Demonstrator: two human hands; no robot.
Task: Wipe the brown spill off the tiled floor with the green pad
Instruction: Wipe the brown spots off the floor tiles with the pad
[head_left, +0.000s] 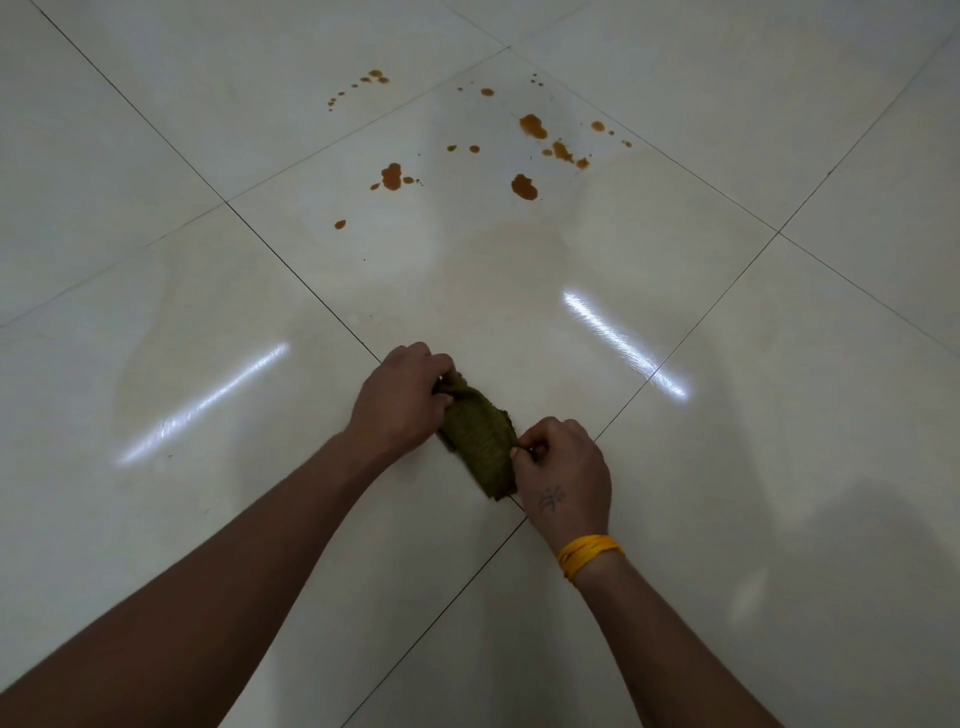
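The green pad (480, 441) lies folded on the white tiled floor (727, 467), right over a crossing of grout lines. My left hand (400, 397) pinches its far upper end, and my right hand (563, 470), with a yellow band at the wrist, pinches its near right edge. Part of the pad is hidden under both hands. The brown spill (524, 186) is a scatter of several blots and small drops on the tile well beyond the pad, spreading from the left drops (375, 78) to the right blots (563, 151). Neither hand nor the pad touches it.
Glossy pale tiles with dark grout lines fill the whole view. Two bright streaks of reflected light (623, 343) lie to the left and right of my hands. A faint damp sheen marks the tile between the pad and the spill.
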